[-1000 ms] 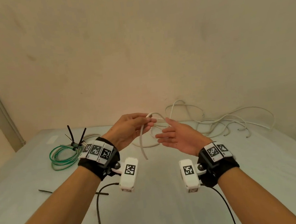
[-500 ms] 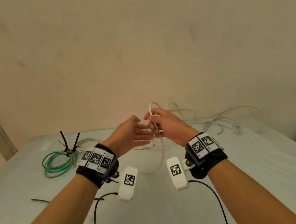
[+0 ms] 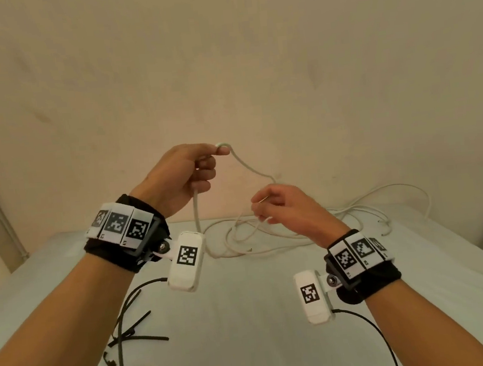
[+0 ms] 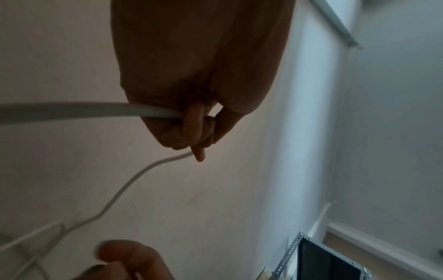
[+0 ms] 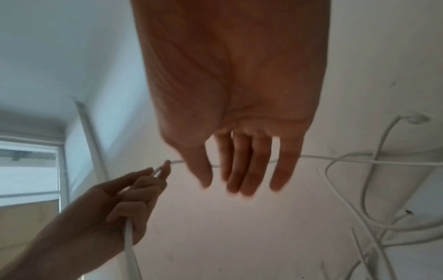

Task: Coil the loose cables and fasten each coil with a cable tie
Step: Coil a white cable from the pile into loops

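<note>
My left hand (image 3: 201, 172) is raised above the table and grips a white cable (image 3: 250, 168) in its fist. The cable's free end hangs down from the fist. The cable bends over the index fingertip and slopes down to my right hand (image 3: 275, 209). In the left wrist view the left hand (image 4: 189, 130) is curled round the cable (image 4: 124, 186). In the right wrist view my right hand (image 5: 239, 178) has nearly straight, blurred fingers. There the cable (image 5: 347, 158) passes behind them, with no grip showing. Loose black cable ties (image 3: 134, 334) lie at front left.
The rest of the white cable lies in a loose tangle (image 3: 298, 236) at the back of the pale table (image 3: 250, 344), against the wall. The wrist cameras' black cords (image 3: 121, 356) trail over the front. A metal shelf frame (image 4: 323, 261) stands to the right.
The right hand passed the cable to the left hand and let go. The left hand rose with the cable; the right hand moved down and to the right.
</note>
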A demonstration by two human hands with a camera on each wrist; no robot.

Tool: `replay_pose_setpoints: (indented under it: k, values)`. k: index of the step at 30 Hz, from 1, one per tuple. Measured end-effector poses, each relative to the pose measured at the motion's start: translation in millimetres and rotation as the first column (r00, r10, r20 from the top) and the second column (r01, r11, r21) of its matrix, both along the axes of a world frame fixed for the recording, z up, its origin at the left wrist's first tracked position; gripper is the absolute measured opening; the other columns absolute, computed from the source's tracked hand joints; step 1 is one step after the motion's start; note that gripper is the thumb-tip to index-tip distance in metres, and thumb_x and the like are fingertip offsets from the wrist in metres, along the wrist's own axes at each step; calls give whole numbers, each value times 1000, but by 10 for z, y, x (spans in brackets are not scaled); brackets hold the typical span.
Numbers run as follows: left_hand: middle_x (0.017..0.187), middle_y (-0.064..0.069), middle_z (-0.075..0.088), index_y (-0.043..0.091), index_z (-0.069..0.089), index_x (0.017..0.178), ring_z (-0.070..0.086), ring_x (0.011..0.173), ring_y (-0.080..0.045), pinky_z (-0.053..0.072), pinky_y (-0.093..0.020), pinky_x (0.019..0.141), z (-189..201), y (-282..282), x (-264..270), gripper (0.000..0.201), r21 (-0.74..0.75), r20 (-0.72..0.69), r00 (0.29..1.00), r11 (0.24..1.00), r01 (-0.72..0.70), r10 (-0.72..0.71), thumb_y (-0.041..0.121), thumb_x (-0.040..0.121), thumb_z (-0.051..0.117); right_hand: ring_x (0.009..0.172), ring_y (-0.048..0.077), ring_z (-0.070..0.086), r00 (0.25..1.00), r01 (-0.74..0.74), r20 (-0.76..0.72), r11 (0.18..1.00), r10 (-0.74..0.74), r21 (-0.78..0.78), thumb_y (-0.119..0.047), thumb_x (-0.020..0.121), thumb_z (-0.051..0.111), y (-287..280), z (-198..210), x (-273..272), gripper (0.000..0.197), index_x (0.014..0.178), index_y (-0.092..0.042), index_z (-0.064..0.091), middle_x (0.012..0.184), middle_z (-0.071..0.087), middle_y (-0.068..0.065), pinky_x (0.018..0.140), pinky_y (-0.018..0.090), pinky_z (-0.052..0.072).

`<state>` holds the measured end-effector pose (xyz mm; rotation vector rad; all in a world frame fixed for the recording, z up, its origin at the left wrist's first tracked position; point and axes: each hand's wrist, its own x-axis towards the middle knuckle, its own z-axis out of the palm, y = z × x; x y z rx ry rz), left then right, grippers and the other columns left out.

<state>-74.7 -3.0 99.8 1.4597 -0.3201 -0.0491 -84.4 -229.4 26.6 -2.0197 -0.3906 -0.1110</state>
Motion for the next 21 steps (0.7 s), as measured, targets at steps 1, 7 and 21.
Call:
replay_pose_setpoints:
  k: [1, 7, 21]
  values:
    - [68, 5, 26, 3, 70, 110, 21, 55, -10, 18, -21, 43, 50, 23, -44, 26, 56, 37, 999, 998, -34, 32, 18, 103, 50, 92, 15, 70, 989, 118, 87, 993, -119, 19, -29, 93, 77, -3, -3, 39, 34, 119, -18, 60, 102, 73, 7, 91, 40, 58]
    - [68, 0, 22, 5, 75, 95, 18, 53, -14, 16, -25, 45, 306, 81, -304, 26, 203, 261, 961, 969, -142, 87, 23, 101, 56, 126, 14, 39, 921, 230, 355, 958, -158, -171, -33, 92, 77, 35, 85, 226, 74, 153, -38, 36, 140, 33, 1, 107, 31, 38]
    - [58, 6, 21, 18, 58, 71, 13, 49, -14, 14, -25, 41, -9, 453, -260, 25, -177, 169, 933, 941, -288, 317, 27, 94, 57, 92, 19, 77, 958, 190, 138, 919, -250, 345, -33, 109, 51, -67, 237, 259, 32, 105, -11, 73, 105, 75, 6, 85, 26, 60]
